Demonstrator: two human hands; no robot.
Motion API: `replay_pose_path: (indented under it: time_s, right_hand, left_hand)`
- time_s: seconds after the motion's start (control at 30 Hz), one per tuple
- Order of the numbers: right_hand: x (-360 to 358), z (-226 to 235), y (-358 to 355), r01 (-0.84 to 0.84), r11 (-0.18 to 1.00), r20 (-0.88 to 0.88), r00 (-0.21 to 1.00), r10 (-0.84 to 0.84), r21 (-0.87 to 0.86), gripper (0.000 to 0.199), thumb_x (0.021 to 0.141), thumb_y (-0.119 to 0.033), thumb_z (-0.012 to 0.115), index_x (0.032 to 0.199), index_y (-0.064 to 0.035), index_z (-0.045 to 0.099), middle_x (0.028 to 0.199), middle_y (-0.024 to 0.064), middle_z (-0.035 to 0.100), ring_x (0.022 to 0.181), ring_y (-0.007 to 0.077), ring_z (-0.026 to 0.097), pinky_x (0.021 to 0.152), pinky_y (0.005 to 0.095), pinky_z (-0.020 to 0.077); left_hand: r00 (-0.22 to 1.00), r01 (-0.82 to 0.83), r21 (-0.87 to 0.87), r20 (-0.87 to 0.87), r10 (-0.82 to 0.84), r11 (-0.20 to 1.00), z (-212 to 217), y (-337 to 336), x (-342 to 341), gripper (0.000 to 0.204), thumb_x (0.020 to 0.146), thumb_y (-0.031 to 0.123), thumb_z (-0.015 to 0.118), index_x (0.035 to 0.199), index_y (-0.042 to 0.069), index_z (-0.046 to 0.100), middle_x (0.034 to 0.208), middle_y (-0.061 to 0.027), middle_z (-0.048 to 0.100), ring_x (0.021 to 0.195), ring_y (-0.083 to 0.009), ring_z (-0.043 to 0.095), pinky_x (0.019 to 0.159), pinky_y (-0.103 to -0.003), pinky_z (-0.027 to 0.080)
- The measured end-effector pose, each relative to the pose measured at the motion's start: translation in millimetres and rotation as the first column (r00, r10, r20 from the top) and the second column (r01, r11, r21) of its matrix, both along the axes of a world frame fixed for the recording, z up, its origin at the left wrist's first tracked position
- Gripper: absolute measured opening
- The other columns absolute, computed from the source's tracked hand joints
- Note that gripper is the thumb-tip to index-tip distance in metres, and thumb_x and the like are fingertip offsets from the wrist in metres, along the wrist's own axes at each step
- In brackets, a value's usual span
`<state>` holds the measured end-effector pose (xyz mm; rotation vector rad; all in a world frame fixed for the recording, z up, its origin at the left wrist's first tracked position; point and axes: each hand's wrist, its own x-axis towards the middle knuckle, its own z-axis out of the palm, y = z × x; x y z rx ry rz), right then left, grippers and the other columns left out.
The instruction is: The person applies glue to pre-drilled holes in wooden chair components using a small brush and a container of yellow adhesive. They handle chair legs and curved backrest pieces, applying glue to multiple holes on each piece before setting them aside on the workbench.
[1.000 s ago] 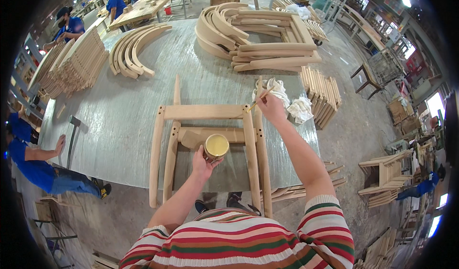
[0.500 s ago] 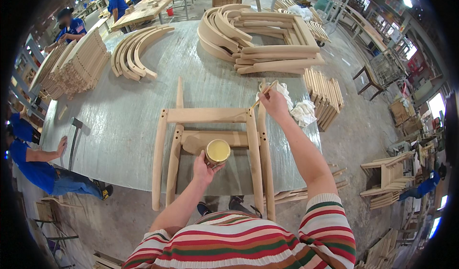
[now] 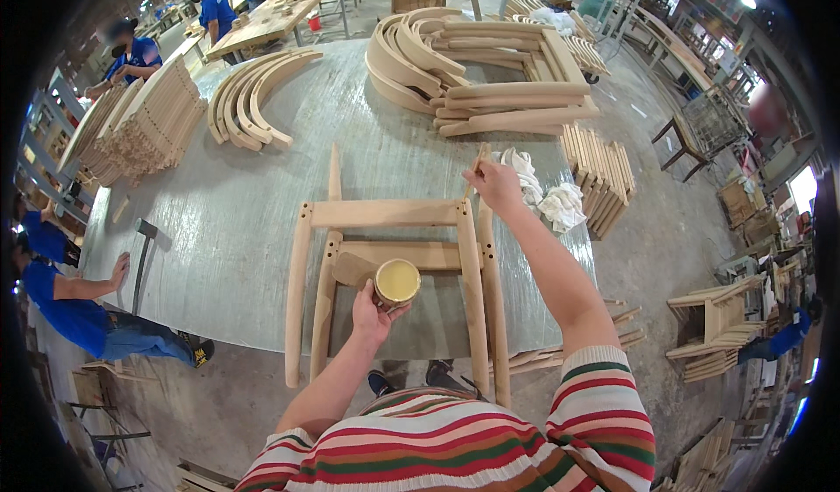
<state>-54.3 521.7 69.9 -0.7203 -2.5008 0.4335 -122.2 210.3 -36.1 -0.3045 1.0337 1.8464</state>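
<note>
Two pale wooden chair frames stand one behind the other in front of me. The nearer frame (image 3: 385,214) has a broad crossbar with dark holes near its joints. A lower rail (image 3: 420,253) belongs to the other frame. My left hand (image 3: 371,319) is wrapped round a small round cup of yellow liquid (image 3: 398,280), held between the frame legs. My right hand (image 3: 499,186) pinches a thin stick (image 3: 467,192), its lower end at the right-hand joint of the crossbar. Whether the tip touches the wood I cannot tell.
White cloths (image 3: 561,207) lie right of my right hand, beside stacked slats (image 3: 602,177). Curved and straight chair parts (image 3: 516,97) are piled at the back of the metal-topped table (image 3: 227,256). A hammer (image 3: 143,265) lies at left, near a co-worker's hand (image 3: 120,269).
My right hand has shifted slightly left, and the stick has swung from slanted to steeper at the joint. The left hand still holds the cup. The whole view has shifted a little.
</note>
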Motion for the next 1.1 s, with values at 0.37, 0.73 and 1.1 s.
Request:
replay_pose_path:
  time_s: [0.37, 0.73, 1.1]
  right_hand:
    - [50, 47, -39, -0.280, 0.925, -0.261, 0.942, 0.212, -0.257, 0.016, 0.082, -0.016, 0.066, 0.082, -0.0020, 0.058, 0.065, 0.0054, 0.060, 0.062, 0.0160, 0.058, 0.063, 0.0305, 0.0465]
    - [88, 16, -103, -0.150, 0.595, -0.327, 0.923, -0.201, -0.789, 0.022, 0.088, -0.020, 0.061, 0.082, 0.0002, 0.057, 0.068, 0.0047, 0.061, 0.060, 0.0090, 0.058, 0.057, 0.0221, 0.0475]
    - [133, -20, -111, -0.498, 0.110, -0.450, 0.638, -0.626, -0.860, 0.006, 0.087, -0.009, 0.059, 0.088, -0.0045, 0.056, 0.078, 0.0080, 0.062, 0.065, 0.0144, 0.059, 0.062, 0.0271, 0.0505]
  left_hand:
    - [0.995, -0.009, -0.034, -0.102, 0.006, 0.999, 14, 23, -5, 0.035, 0.098, 0.034, 0.033, 0.117, 0.007, 0.044, 0.114, -0.0117, 0.055, 0.098, -0.0291, 0.060, 0.079, -0.049, 0.054]
    - [0.982, 0.155, 0.082, -0.117, -0.145, 0.984, 37, 64, 18, 0.033, 0.098, 0.032, 0.033, 0.119, 0.007, 0.042, 0.112, -0.0114, 0.056, 0.097, -0.0261, 0.061, 0.079, -0.048, 0.054]
    - [0.982, 0.167, 0.110, -0.104, -0.156, 0.980, 40, 71, 22, 0.034, 0.099, 0.032, 0.032, 0.119, 0.007, 0.044, 0.115, -0.0121, 0.056, 0.101, -0.0284, 0.059, 0.082, -0.050, 0.052]
